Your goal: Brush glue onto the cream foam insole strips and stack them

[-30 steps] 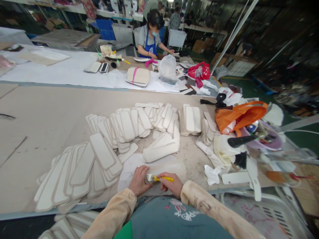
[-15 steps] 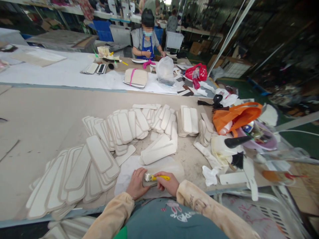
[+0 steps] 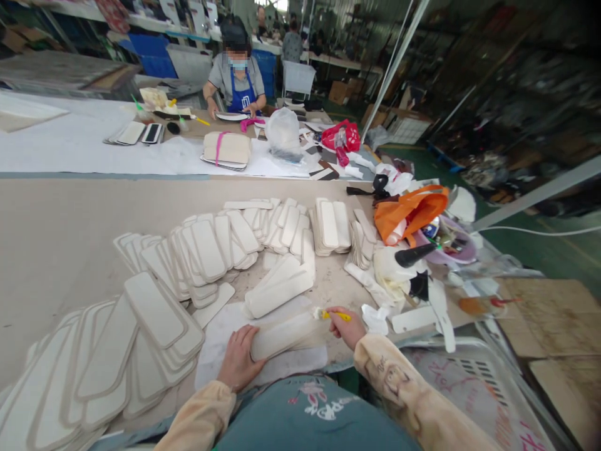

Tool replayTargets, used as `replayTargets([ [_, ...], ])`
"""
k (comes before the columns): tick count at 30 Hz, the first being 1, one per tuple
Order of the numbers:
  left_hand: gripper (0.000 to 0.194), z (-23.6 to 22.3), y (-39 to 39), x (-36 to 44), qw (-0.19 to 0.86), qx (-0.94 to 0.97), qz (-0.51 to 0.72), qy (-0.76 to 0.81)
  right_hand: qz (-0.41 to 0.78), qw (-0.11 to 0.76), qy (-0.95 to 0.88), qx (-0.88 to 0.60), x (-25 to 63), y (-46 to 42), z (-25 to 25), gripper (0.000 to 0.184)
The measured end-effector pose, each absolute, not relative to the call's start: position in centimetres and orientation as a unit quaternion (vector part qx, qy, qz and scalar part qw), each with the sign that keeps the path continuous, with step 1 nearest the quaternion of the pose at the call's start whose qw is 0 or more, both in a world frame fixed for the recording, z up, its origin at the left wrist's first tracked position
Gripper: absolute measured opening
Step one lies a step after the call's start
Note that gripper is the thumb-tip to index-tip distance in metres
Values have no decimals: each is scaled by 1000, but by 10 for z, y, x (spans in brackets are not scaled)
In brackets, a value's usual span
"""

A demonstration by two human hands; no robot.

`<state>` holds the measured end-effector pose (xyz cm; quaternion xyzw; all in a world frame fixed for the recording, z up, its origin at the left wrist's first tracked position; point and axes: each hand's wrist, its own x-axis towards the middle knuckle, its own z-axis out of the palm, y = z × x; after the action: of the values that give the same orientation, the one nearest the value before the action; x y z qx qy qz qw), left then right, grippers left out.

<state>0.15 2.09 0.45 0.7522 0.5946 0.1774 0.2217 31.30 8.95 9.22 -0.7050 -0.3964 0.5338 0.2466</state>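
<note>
Two-handed at the near edge of a table, works over a long pale panel laid on white paper. Touches the panel's left end with the left hand, fingers and thumb spread around it; cannot tell from above whether pinching or merely pressing. Holds a brush by its yellow handle in the right hand, closed around it, bristles at the panel's right end, too small to show contact. Wears pale sleeves and a blue-green garment. Leftward along the near edge, a broad overlapping fan of panels; farther in from that edge, a spread of smaller panels, with loose pieces just beyond the paper. Toward the right edge, a neat stack, an orange bag and a purple basin. Past the far edge, on a second, white-covered table, a cream bundle in a pink band and a clear plastic bag; behind them, a co-worker in a blue apron, both hands at a pale curved piece.
</note>
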Motion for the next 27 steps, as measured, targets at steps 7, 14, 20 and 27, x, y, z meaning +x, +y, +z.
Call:
replayTargets([
  [7, 63, 3, 24, -1, 223, 751, 168, 598, 588, 259, -448, -622, 298, 71, 102, 29],
  [14, 64, 5, 25, -2, 224, 758, 156, 592, 614, 206, -443, -620, 270, 57, 78, 27],
  [20, 65, 0, 25, 0, 216, 758, 161, 594, 522, 237, -436, -694, 337, 72, 89, 33],
  [27, 66, 5, 26, -1, 225, 760, 134, 594, 624, 195, -476, -588, 266, 56, 90, 28],
])
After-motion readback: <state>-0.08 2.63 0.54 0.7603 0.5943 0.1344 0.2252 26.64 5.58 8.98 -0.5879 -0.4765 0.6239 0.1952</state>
